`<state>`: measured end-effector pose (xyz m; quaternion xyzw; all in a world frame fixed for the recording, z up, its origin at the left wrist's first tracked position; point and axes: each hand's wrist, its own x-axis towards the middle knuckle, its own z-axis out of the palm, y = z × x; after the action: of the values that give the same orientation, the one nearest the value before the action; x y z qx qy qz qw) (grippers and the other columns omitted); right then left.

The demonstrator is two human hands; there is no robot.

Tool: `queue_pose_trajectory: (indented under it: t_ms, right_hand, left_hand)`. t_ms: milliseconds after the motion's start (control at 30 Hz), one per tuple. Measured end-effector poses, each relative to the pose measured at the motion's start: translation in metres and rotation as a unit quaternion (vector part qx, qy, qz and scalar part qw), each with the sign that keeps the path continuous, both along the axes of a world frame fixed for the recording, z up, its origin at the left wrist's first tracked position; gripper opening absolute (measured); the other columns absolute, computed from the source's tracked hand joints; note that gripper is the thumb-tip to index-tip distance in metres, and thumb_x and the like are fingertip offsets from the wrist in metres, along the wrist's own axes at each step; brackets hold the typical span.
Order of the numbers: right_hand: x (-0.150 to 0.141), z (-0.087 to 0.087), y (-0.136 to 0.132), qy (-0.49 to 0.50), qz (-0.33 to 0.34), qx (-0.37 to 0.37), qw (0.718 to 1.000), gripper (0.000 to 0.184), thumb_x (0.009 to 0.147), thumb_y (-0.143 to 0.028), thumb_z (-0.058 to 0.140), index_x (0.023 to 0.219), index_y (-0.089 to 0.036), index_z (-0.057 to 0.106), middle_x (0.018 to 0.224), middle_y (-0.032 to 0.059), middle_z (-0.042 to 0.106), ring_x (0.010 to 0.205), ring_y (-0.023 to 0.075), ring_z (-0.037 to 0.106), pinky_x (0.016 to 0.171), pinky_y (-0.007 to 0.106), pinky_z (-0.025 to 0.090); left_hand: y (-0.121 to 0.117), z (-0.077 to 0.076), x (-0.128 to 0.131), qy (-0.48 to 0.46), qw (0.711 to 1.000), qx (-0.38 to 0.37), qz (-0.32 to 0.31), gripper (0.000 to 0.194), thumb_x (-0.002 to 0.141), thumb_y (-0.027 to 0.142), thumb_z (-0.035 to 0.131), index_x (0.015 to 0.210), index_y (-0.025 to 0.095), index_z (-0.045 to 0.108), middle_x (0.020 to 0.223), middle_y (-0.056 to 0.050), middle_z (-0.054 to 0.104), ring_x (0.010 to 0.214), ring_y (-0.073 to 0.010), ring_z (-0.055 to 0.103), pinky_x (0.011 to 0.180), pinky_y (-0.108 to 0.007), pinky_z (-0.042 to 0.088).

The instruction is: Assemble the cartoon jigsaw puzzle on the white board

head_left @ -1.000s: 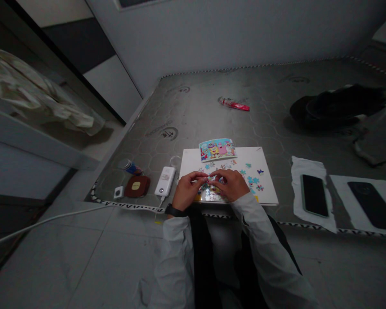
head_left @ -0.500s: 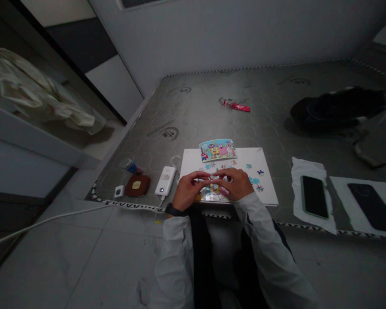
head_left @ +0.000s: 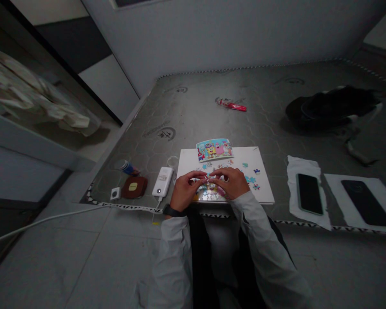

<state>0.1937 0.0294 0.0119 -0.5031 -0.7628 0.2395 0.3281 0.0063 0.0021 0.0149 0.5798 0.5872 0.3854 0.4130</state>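
Observation:
My left hand (head_left: 185, 189) and my right hand (head_left: 234, 183) meet fingertip to fingertip over a partly joined jigsaw puzzle (head_left: 210, 196). Both pinch what looks like small puzzle pieces, mostly hidden by the fingers. Under them lies a white board (head_left: 264, 191) with loose jigsaw pieces (head_left: 251, 179) scattered to the right of and beyond my hands. A colourful cartoon picture card (head_left: 214, 150) rests on the board's far edge.
Left of the board are a white power bank (head_left: 163, 182) with a cable, a brown case (head_left: 134, 187), a small white cube (head_left: 116, 193) and a blue can (head_left: 128, 167). Phones (head_left: 309, 194) lie on white sheets at right. Farther off are a red wrapper (head_left: 231, 104) and a dark bag-like object (head_left: 328, 109).
The whole view has shifted slightly, so things appear a little farther left. My hands stay pinched together over the puzzle, with hardly any movement.

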Motion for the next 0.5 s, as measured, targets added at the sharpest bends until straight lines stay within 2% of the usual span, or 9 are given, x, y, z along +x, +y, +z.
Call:
queue_pose_trajectory:
  t_ms: [100,267,400,500]
  right_hand:
    - [-0.0002,0.0003,0.0,-0.008,-0.005,0.009,1.0,0.013,0.081,-0.036,0.074,0.088,-0.025,0.076,0.079,-0.0006,0.074,0.069,0.0143,0.06,0.07,0.028,0.036]
    - [-0.0015,0.0,-0.0006,-0.019,-0.006,0.023,1.0,0.015,0.082,-0.038,0.073,0.086,-0.024,0.075,0.077,-0.0003,0.073,0.069,0.0145,0.061,0.07,0.028,0.035]
    - [-0.0035,-0.002,-0.0009,-0.015,0.0,0.029,0.999,0.016,0.083,-0.04,0.072,0.086,-0.024,0.074,0.076,-0.0005,0.073,0.07,0.0149,0.061,0.07,0.029,0.035]
    - [-0.0051,-0.0036,-0.0012,0.002,0.004,0.011,1.0,0.016,0.086,-0.04,0.068,0.086,-0.025,0.074,0.079,-0.0007,0.073,0.069,0.0145,0.06,0.07,0.028,0.037]
  left_hand:
    - [-0.0007,0.0028,0.0005,-0.009,1.0,-0.002,-0.007,0.042,0.077,0.05,0.069,0.105,0.019,0.073,0.094,-0.005,0.074,0.054,-0.0083,0.052,0.052,-0.022,0.041]
    - [-0.0018,0.0098,0.002,-0.021,1.0,-0.011,-0.014,0.044,0.075,0.049,0.071,0.107,0.019,0.073,0.097,-0.007,0.073,0.074,-0.0143,0.065,0.059,-0.022,0.047]
    - [-0.001,0.006,0.0,-0.027,1.0,-0.01,-0.013,0.041,0.079,0.048,0.068,0.107,0.019,0.072,0.097,-0.007,0.073,0.08,-0.0159,0.066,0.062,-0.023,0.05]
    - [-0.0008,0.0009,-0.0019,-0.026,1.0,-0.007,-0.005,0.039,0.08,0.048,0.068,0.105,0.019,0.072,0.097,-0.007,0.074,0.076,-0.015,0.066,0.06,-0.022,0.049]
